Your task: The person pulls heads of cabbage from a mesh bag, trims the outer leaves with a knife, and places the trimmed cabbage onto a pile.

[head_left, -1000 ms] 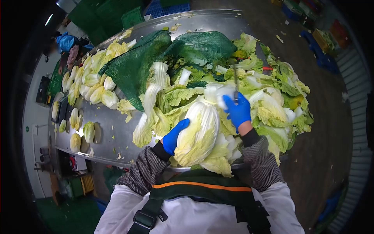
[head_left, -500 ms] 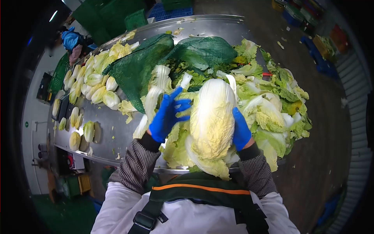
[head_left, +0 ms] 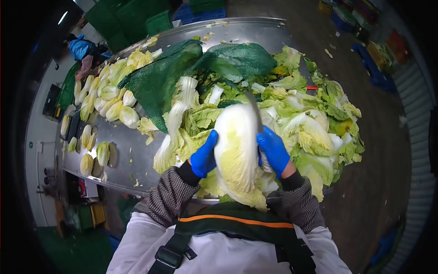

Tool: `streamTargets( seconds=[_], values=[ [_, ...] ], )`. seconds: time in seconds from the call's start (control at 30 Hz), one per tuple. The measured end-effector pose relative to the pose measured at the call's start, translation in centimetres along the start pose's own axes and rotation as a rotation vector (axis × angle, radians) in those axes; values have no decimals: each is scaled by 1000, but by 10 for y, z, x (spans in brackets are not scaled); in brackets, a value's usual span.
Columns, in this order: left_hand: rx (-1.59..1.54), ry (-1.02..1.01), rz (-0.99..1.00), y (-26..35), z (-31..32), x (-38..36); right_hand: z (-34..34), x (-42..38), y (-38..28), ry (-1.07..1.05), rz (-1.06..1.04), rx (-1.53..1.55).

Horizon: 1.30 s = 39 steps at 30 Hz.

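Note:
A big napa cabbage stands in front of me, white base up and yellow leafy end toward my apron. My left hand in a blue glove is pressed along its left side, fingers partly hidden behind it. At its right side my right hand, also gloved, is closed round a knife. The grey blade, blurred, points away from me along the cabbage's upper right edge. Loose outer leaves lie left of the cabbage, and a heap of leaves spreads to its right.
Green mesh netting lies over trimmings on the metal table. Several trimmed cabbages are piled at the left, with a few smaller ones nearer me. Another person in blue is at the far left. Green crates stand behind.
My left hand has moved from open beside the cabbage to its side. The cabbage has turned and shifted slightly left. The knife blade has come into view in my right hand.

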<state>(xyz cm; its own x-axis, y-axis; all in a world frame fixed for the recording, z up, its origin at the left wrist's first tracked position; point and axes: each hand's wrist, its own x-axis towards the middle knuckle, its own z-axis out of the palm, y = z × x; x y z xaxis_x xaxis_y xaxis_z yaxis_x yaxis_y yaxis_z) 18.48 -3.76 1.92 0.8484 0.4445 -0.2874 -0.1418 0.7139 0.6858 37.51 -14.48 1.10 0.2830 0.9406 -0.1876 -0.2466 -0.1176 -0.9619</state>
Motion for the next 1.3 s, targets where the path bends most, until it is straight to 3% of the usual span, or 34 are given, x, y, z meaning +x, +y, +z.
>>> streamTargets(
  seconds=[0.03, 0.1, 0.23, 0.47, 0.57, 0.63, 0.7, 0.83, 0.9, 0.97, 1.0, 1.1, 1.13, 1.23, 1.3],
  values=[
    [-8, 21, 18, -2, -3, 3, 2, -4, -10, 15, 143, -131],
    [-33, 68, 35, -11, -12, 8, 2, -9, -19, 67, -5, -323],
    [355, 55, 355, -10, -8, 19, 9, -16, -25, 11, -96, -495],
    [730, 131, 530, -1, -3, 16, 32, -17, -14, 182, -198, -660],
    [742, 85, 444, 14, -6, 3, 28, -12, -10, 339, -229, -650],
    [646, 16, 392, 18, -13, -5, 12, -4, -16, 371, -238, -667],
    [567, -23, 367, 21, -17, -10, -8, 12, -4, 385, -105, -790],
    [386, 55, 378, 25, -34, -13, 14, 18, -7, 201, 2, -811],
    [252, 148, 347, 12, -60, -11, 46, 9, -8, -34, -115, -429],
    [-80, 222, 220, 20, -63, -11, 72, 10, -1, -48, -381, -556],
    [-135, 223, 244, 26, -66, -13, 80, 10, 1, -10, -385, -548],
    [-267, 228, 301, 41, -82, -25, 74, 4, -23, -421, 255, -43],
    [-287, 228, 311, 45, -92, -30, 71, 7, -19, -454, 252, 37],
    [-244, 275, 328, 51, -106, -45, 106, 34, -22, -172, 0, -163],
    [-119, 313, 399, 49, -114, -47, 133, 55, -10, -282, -100, -210]
  ],
)
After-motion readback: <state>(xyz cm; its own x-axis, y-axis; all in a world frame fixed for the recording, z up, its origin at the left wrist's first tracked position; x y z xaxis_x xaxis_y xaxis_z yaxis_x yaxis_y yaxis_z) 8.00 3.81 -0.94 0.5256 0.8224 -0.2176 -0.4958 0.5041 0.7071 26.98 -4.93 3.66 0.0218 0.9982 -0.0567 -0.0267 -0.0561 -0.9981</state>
